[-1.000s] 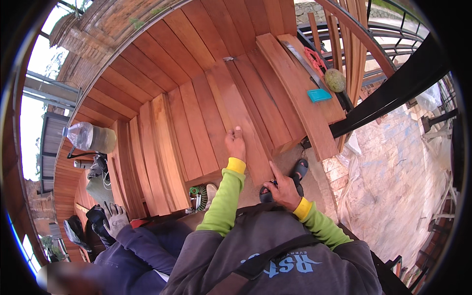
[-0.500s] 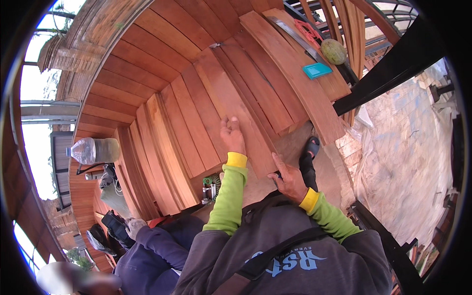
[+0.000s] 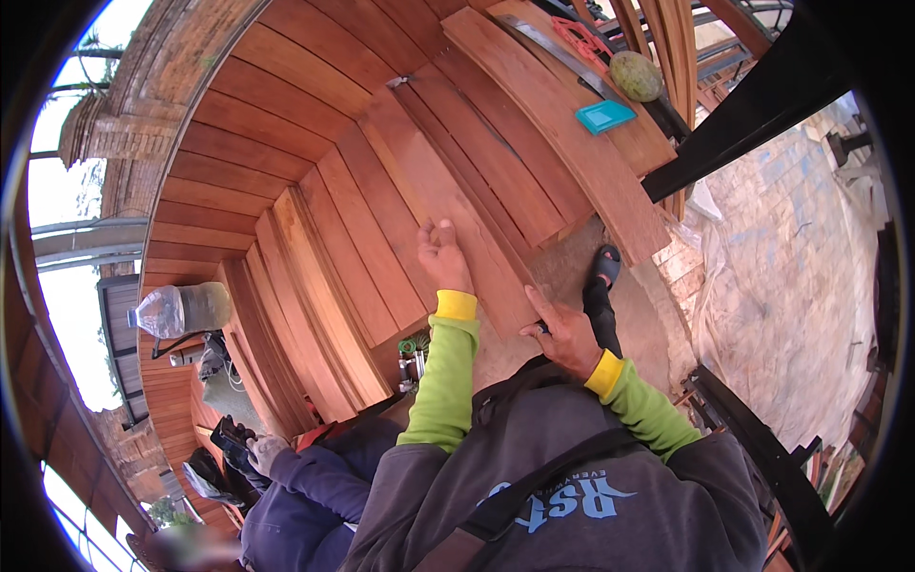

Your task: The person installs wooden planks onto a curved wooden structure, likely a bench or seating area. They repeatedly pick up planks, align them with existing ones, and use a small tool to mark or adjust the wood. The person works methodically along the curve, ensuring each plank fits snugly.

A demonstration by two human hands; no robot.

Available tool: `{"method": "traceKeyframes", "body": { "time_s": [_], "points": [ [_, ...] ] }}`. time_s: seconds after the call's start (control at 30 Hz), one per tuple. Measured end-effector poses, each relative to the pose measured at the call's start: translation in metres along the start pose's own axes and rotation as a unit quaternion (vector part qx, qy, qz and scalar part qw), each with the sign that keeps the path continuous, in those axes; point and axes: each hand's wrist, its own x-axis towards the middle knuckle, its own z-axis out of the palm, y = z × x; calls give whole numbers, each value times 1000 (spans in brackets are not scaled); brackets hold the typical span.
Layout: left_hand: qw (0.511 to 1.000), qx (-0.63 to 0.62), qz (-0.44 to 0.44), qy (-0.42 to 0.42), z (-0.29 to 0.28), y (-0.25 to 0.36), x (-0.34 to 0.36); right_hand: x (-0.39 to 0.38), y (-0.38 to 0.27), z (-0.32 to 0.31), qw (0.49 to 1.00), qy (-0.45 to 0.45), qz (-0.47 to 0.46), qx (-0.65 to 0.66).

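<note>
My left hand [image 3: 440, 253] rests with curled fingers on a long reddish wooden plank [image 3: 448, 205] that lies among several similar planks. My right hand [image 3: 564, 336] is at the plank's near end, next to the concrete edge, with the index finger stretched out. It seems to pinch a small dark tool [image 3: 543, 327], which is mostly hidden. Both arms wear green sleeves with yellow cuffs.
A teal box [image 3: 605, 115], a round greenish lump [image 3: 635, 75] and a saw with a red handle [image 3: 572, 40] lie on the far planks. A plastic bottle [image 3: 181, 310] stands at left. My sandalled foot [image 3: 602, 270] is near a black beam [image 3: 743, 143]. Another person's gloved hand [image 3: 257, 448] is at lower left.
The view has shifted, so the planks sit higher and closer. My left hand slid slightly along the plank, and my right hand stays at its near end.
</note>
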Motion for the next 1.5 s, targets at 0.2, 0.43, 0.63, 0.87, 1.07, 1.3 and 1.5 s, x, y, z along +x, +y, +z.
{"method": "traceKeyframes", "body": {
  "time_s": [0.2, 0.43, 0.63, 0.87, 1.07, 1.3, 1.5],
  "points": [
    [999, 46, 21, 14, -6, 3, -10, 4, -6, -5, 999, 25, 17, -11],
    [924, 303, 197, -127, -56, 18, -88, 4, -3, -5, 997, 71, 24, -8],
    [751, 458, 372, -296, -78, 36, -110, 2, -2, -3, 998, 66, 24, 2],
    [703, 508, 394, -305, -76, 33, -96, 2, 0, -3, 997, 68, 30, 12],
    [704, 500, 397, -311, -72, 33, -94, 0, 1, -5, 996, 83, 12, 11],
    [681, 529, 391, -320, -75, 24, -93, -2, 6, -6, 995, 63, 61, 52],
    [676, 545, 375, -323, -74, 24, -95, -16, 27, -14, 973, 141, 148, 104]
  ]
}}
